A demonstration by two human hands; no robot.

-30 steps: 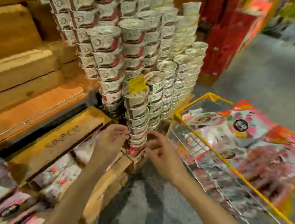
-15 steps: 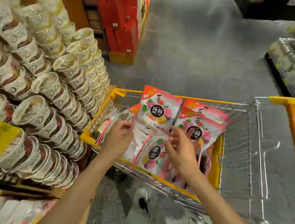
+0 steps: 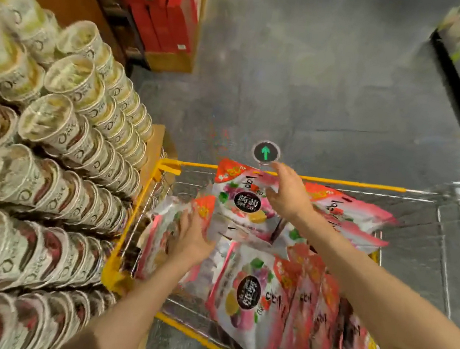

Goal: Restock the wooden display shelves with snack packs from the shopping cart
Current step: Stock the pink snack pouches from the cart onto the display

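Grey floor [image 3: 338, 86] fills the top of the view, and a great sloping wall of stacked cups [image 3: 45, 178] takes the whole left side. Red boxes [image 3: 164, 2] sit stacked at the top, beyond the cups. Right beside the cups stands the cart [image 3: 340, 182], wire sides and yellow rim, and the snack packs [image 3: 247, 292] lie heaped inside it, pink and red, some blurred. Both arms reach in! The left hand [image 3: 191, 238] is down among the packs at the cart's left side, fingers against a red-topped pack [image 3: 203, 209]; whether it grips, I cannot tell. The right hand [image 3: 286, 194] hovers at the far rim, fingers spread and straight, just over the top pack [image 3: 244, 197]. On the floor beyond, a small round arrow sticker [image 3: 266, 152].
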